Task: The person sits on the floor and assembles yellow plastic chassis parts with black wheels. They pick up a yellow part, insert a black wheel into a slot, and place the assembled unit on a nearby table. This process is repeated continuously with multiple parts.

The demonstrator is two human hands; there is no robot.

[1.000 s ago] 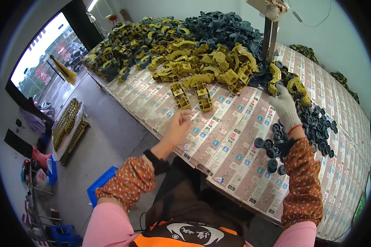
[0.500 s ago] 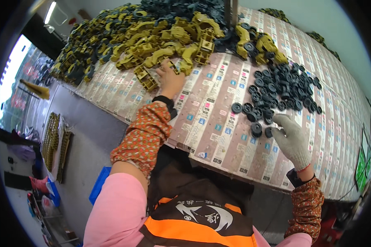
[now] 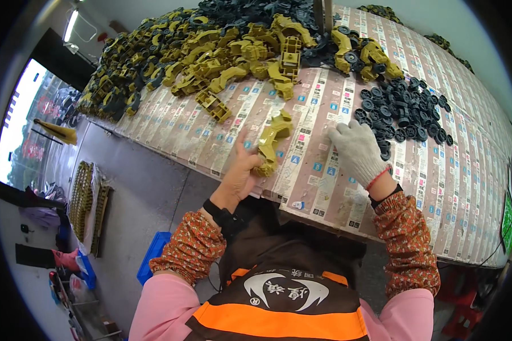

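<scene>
My bare left hand (image 3: 242, 173) grips the near end of a curved yellow plastic toy-vehicle body (image 3: 276, 136), just above the front part of the table. To its right is my right hand (image 3: 357, 152) in a pale knit glove, with its fingers curled in and pointing toward the yellow body. Whatever the glove may hold is hidden behind the fingers. Just beyond the glove lies a loose heap of small black toy wheels (image 3: 407, 111). Another yellow body (image 3: 213, 106) rests on the table beyond my left hand, at the edge of the large pile.
A big pile of yellow and dark plastic parts (image 3: 242, 57) covers the far left of the table (image 3: 347, 207). More yellow bodies (image 3: 375, 57) lie behind the wheels, near an upright post (image 3: 323, 17). On the floor at the left sits a blue bin (image 3: 155, 256).
My left hand has drawn a yellow body out of the pile toward me. My right hand has moved left, away from the wheels, and its fingers have curled.
</scene>
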